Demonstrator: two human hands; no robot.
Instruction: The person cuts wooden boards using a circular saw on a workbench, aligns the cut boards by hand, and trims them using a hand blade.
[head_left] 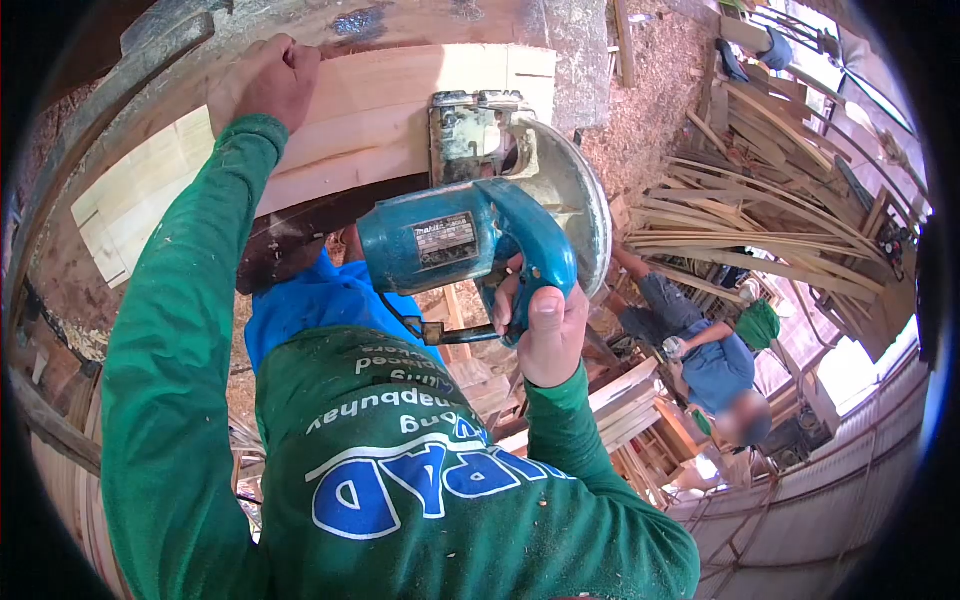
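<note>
Okay, head view, the only one I've got from over here. Right hand (548, 335) is wrapped round the handle of a blue-green circular saw (415, 240) with a rounded grey guard (578, 190); its scuffed rectangular base plate (455, 150) sits on the right-hand part of some long pale wooden boards (350, 150). Left hand (262, 88) is curled on the wood, well left of the saw; can't tell if it grips an edge.

Risks, my guess: motor overhangs the boards' near side and only one hand holds it, so a slack wrist could tip the base and bind the blade. Weak pressure from the left could let the wood slide. Bright blue cloth shorts (285, 315) sit close below the motor; a kick backwards would head there. Short black cord (465, 335) could snag. Blade hidden; can't tell if it's spinning.
</note>
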